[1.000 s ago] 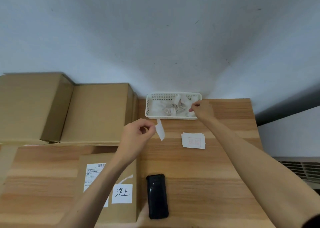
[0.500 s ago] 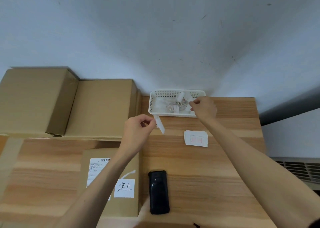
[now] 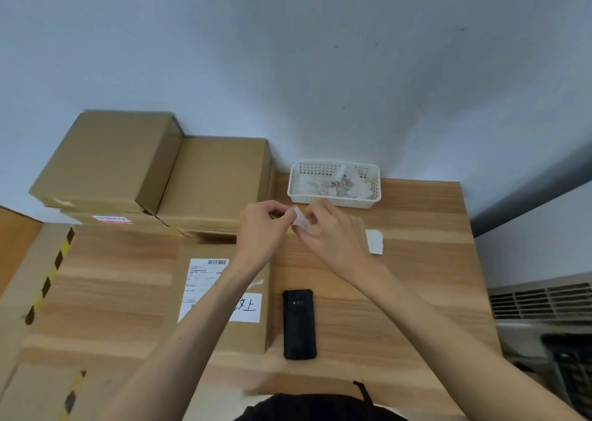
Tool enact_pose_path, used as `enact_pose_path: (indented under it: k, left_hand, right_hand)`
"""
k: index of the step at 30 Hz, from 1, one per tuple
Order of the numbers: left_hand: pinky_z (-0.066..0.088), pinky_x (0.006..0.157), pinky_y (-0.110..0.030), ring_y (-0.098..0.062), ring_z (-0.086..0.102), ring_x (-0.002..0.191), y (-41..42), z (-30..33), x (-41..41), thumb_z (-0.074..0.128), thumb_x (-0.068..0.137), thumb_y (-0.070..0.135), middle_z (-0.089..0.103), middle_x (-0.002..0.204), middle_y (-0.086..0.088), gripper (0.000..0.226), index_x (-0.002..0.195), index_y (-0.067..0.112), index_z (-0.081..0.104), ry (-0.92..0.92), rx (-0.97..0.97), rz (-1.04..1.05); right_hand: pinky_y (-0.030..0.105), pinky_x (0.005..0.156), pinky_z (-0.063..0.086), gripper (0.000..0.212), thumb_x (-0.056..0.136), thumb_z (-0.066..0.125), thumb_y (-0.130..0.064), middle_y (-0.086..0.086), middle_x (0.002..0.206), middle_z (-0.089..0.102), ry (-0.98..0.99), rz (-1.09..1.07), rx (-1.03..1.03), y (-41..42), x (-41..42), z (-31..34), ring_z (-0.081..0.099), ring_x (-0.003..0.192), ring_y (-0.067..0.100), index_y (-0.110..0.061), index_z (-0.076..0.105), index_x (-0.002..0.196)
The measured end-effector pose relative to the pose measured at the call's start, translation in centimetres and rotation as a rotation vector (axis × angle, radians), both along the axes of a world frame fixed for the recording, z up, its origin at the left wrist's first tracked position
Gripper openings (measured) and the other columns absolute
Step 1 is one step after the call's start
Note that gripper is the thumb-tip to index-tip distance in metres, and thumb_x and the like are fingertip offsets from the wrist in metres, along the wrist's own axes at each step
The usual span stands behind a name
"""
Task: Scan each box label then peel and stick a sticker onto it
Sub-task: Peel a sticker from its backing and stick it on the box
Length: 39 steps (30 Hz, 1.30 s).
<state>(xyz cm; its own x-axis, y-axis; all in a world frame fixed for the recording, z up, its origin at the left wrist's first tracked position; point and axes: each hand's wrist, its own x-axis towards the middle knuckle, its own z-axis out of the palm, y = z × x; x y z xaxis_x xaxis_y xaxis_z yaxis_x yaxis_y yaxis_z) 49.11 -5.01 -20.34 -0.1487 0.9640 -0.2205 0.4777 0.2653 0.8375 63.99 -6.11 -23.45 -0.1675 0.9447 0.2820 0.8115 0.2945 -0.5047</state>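
Sticker (image 3: 301, 220) now pinched by both left hand (image 3: 262, 228) and right hand (image 3: 333, 231), right back from basket (image 3: 334, 185), so peeling likely starts, box (image 3: 224, 295) next.

My left hand (image 3: 264, 228) and right hand (image 3: 333, 238) pinch one sticker (image 3: 301, 220) together above the table (image 3: 416, 260), near the white basket (image 3: 334, 186); labelled box (image 3: 221, 295) and black scanner (image 3: 299, 324) below.

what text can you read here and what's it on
"汶上", handwritten, partly hidden by the arm: white sticker on the box.
Shipping label on that box: barcode and print too small to read.
Red-edged label on the stacked box: blurred.
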Motion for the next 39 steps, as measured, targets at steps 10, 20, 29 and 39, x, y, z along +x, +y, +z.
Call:
enact_pose_path:
  k: [10, 20, 29, 39]
  left_hand:
    - [0.053, 0.073, -0.033, -0.011, 0.063, 0.072, -5.3, 0.3, -4.6, 0.069, 0.087, 0.022, 0.075, 0.075, 0.009, 0.016, 0.075, 0.022, 0.080, -0.164, 0.012, 0.040]
    - [0.051, 0.067, -0.034, -0.009, 0.061, 0.072, -7.8, -4.6, -13.5, 0.081, 0.077, 0.050, 0.072, 0.091, 0.019, 0.026, 0.099, 0.037, 0.073, -0.239, -0.151, 0.280]
    - [0.047, 0.073, -0.019, -0.012, 0.068, 0.086, -5.4, -7.4, -15.5, 0.080, 0.086, 0.017, 0.077, 0.088, 0.003, 0.007, 0.082, 0.011, 0.077, -0.274, -0.218, 0.171]
    - [0.052, 0.070, -0.030, -0.010, 0.066, 0.075, -0.7, -13.7, -16.4, 0.077, 0.089, 0.027, 0.073, 0.083, 0.009, 0.014, 0.076, 0.022, 0.074, -0.005, -0.358, 0.028]
  right_hand:
    - [0.032, 0.043, 0.041, 0.029, 0.093, 0.047, -0.033, -0.005, 0.077, 0.063, -0.066, 0.006, 0.122, -3.7, -4.9, 0.3, 0.057, 0.052, 0.022, -0.017, 0.064, 0.077]
    - [0.012, 0.068, 0.043, 0.012, 0.095, 0.065, -0.022, -0.014, 0.086, 0.070, 0.571, -0.219, -0.441, -5.0, -8.0, -0.4, 0.062, 0.086, 0.000, -0.022, 0.073, 0.086]
    - [0.002, 0.067, 0.042, 0.006, 0.092, 0.070, -0.016, -0.010, 0.087, 0.070, 0.676, -0.379, -0.538, -4.7, -11.0, -3.9, 0.060, 0.080, -0.010, -0.014, 0.071, 0.086]
    - [0.032, 0.071, 0.051, 0.007, 0.091, 0.068, -0.017, -0.002, 0.085, 0.069, 0.523, -0.482, -0.712, -0.9, -12.7, -11.5, 0.062, 0.078, 0.012, -0.011, 0.066, 0.088]
